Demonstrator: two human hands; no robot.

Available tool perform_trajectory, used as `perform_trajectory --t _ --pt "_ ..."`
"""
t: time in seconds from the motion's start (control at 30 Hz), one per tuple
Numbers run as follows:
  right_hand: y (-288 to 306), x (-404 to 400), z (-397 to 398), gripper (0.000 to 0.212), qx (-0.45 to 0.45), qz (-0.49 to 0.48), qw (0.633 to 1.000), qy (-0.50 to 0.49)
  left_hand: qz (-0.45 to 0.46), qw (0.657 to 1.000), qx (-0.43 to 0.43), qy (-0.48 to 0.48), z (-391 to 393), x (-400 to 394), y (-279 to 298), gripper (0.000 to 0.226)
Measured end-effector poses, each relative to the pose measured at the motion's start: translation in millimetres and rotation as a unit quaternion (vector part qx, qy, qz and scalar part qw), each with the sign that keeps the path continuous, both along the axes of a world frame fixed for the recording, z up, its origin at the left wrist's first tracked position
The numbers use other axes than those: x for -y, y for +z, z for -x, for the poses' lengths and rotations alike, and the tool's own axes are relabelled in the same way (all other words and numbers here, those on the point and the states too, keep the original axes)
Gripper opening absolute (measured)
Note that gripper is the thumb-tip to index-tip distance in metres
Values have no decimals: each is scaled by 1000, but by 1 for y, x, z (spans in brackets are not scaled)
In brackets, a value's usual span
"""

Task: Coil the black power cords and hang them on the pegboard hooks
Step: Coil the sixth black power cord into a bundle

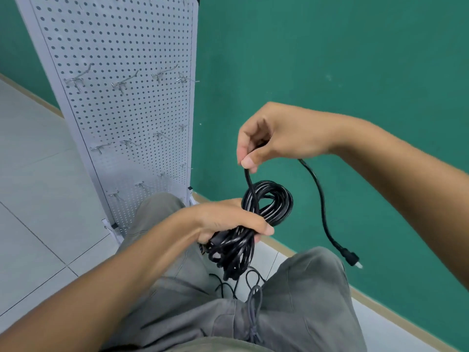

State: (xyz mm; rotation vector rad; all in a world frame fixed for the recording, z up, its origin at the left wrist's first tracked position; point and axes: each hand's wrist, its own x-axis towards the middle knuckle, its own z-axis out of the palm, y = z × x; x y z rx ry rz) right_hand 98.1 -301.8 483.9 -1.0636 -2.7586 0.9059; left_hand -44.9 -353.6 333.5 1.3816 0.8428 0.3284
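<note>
A coiled black power cord point(269, 201) is bunched in my left hand point(228, 219), which grips the bundle around its middle just above my lap. My right hand point(274, 135) is raised above the coil and pinches the cord's free length. From that hand the loose end hangs down to the right and ends in a black plug point(351, 257) in mid-air. The white pegboard point(121, 110) stands at the upper left with several bare metal hooks point(121, 83) in rows.
A green wall point(330, 59) runs behind the pegboard and along the right. Pale floor tiles point(33, 186) lie to the left. My grey trousers point(291, 301) fill the bottom of the view, and thin black cord loops point(223, 285) lie on the floor between my legs.
</note>
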Motion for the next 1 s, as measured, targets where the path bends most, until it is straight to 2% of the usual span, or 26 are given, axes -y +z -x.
perform_trajectory --t 0.13,0.23,0.33,0.43,0.53,0.6,0.67,0.73,0.83,0.87,0.97,1.0 --pt "-7 -29 -3 7 -28 122 992 30 -21 993 63 -101 6 -7 19 24" --pt "-24 -40 -7 21 -123 265 956 16 -19 984 127 -126 9 -6 33 22" --pt "-40 -39 -4 65 -192 384 903 -26 -15 975 183 -122 8 0 44 17" --pt "-53 -30 -6 106 -242 443 862 -37 1 965 245 -96 9 3 47 12" --pt "-64 -13 -12 131 -277 484 830 -15 20 954 294 -43 17 1 43 15" --pt "-70 -7 -15 138 -304 510 804 19 10 952 305 -32 20 0 37 19" --pt "-78 -5 -18 136 -343 513 786 45 14 946 322 -29 19 1 33 32" --pt "-91 -1 -23 126 -366 497 784 71 44 928 370 -22 15 3 31 39" --pt "-101 10 -22 83 -368 451 813 -6 74 909 411 20 11 1 31 40" --pt "-100 13 -21 79 -374 438 817 -40 79 907 412 38 12 1 31 41" --pt "-93 17 -18 45 -390 392 830 -75 96 906 406 73 13 2 30 30" --pt "-91 16 -19 42 -387 381 837 -75 96 910 393 87 13 4 31 25"
